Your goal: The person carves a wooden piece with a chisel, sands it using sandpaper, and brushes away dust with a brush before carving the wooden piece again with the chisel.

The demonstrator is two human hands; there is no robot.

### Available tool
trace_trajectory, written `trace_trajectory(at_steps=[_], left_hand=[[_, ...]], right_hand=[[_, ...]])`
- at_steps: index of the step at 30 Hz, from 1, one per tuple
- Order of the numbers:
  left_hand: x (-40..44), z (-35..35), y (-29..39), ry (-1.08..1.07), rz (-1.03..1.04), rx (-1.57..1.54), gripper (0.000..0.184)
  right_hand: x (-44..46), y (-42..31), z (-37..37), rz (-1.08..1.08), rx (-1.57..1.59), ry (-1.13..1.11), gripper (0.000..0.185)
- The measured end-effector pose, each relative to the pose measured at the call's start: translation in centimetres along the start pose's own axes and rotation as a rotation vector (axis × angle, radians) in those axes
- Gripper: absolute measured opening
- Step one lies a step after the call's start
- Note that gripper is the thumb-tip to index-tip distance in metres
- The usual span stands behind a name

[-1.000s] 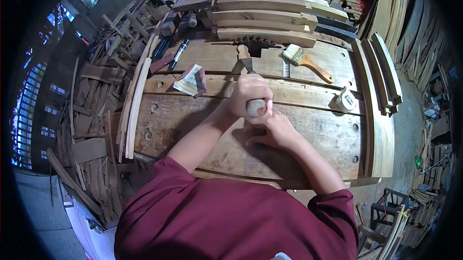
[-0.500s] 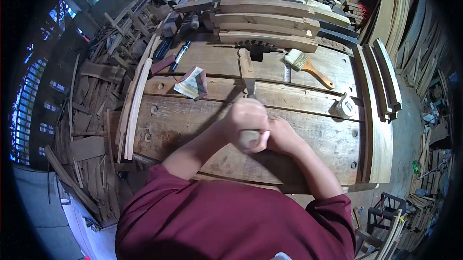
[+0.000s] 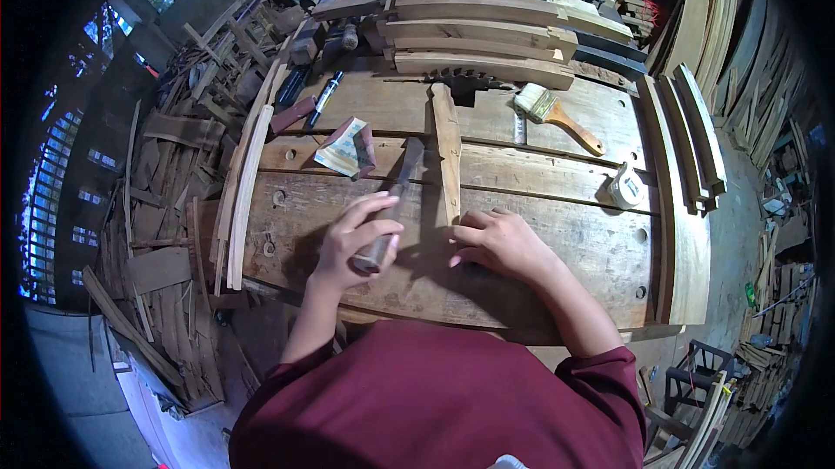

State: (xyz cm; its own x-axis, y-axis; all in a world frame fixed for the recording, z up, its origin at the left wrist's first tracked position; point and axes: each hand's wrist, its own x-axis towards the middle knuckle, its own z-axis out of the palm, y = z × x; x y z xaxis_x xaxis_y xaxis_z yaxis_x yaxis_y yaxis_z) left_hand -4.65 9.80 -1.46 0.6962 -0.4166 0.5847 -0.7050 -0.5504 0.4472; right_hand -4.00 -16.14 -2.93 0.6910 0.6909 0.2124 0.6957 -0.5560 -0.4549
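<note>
Head view: we see the left hand (image 3: 352,241) clasped around one chisel (image 3: 406,171), its flat metal blade standing apart from one long, notched wooden strip (image 3: 447,151) on the scuffed plank bench (image 3: 587,243). The right hand (image 3: 504,247) meets the strip's near end; whether it pinches or merely touches, we cannot tell. One bristly paintbrush (image 3: 557,117) and one rounded tape measure (image 3: 624,187) lie rightward.

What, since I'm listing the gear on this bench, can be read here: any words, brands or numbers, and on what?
No text is readable.
Tape measure: markings too small to read.
Marker pen: any label too small to read.
Folded sheet: what looks like print is too blurred to read.
</note>
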Motion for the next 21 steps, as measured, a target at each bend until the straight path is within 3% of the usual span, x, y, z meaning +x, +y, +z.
trace_trajectory(at_steps=[3,9,11,21], left_hand=[[-0.7,-1.6,-0.4,-0.023,-0.086,0.04,0.023],[-2.2,-2.7,-0.7,-0.022,-0.063,0.101,0.024],[-2.7,-2.5,-0.8,-0.018,-0.204,0.101,0.028],[-1.7,-4.1,0.9,-0.07,-0.328,0.156,0.041]], right_hand=[[0.1,-0.1,0.3,-0.073,-0.054,0.082,0.032],[0.1,-0.1,0.5,-0.111,-0.073,0.128,0.031],[0.0,-0.1,0.3,-0.114,-0.081,0.114,0.031],[-0.1,-0.3,-0.5,-0.112,-0.103,0.133,0.028]])
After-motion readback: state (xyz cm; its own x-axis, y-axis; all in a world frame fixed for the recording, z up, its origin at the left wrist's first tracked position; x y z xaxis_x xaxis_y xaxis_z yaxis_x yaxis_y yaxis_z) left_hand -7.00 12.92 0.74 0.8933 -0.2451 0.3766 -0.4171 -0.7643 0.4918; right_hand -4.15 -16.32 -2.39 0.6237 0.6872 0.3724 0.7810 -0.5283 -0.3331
